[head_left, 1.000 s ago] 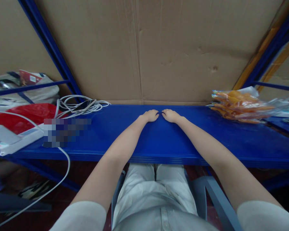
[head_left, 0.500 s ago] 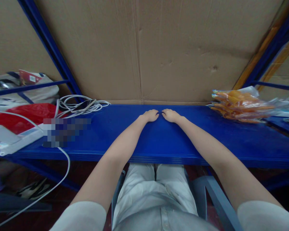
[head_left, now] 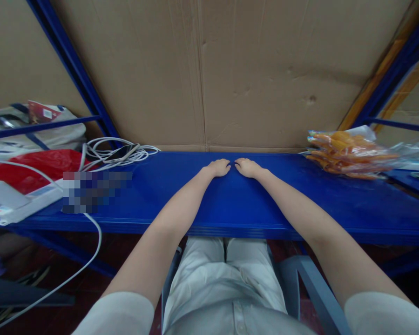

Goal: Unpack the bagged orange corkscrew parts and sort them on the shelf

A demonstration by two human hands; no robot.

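Observation:
Both hands rest palm down on the blue tabletop (head_left: 237, 209), toward its back edge. My left hand (head_left: 219, 167) lies flat with its fingers turned inward, and nothing is in it. Mirroring it, my right hand (head_left: 247, 167) also lies flat and holds nothing. A small gap separates the fingertips of the two hands. Both forearms reach forward over the front edge of the table.
White coiled cable (head_left: 115, 156), a red plastic bag (head_left: 56, 163) and a white power strip (head_left: 31, 204) lie at left, beside a blurred-out patch. A cloth bag (head_left: 56, 135) sits behind. Orange items in clear plastic (head_left: 349, 151) lie at right. Cardboard (head_left: 258, 74) stands behind.
My hands have stayed in place on the table. Below the table at far left, a pale and dark striped shape has shifted left and down.

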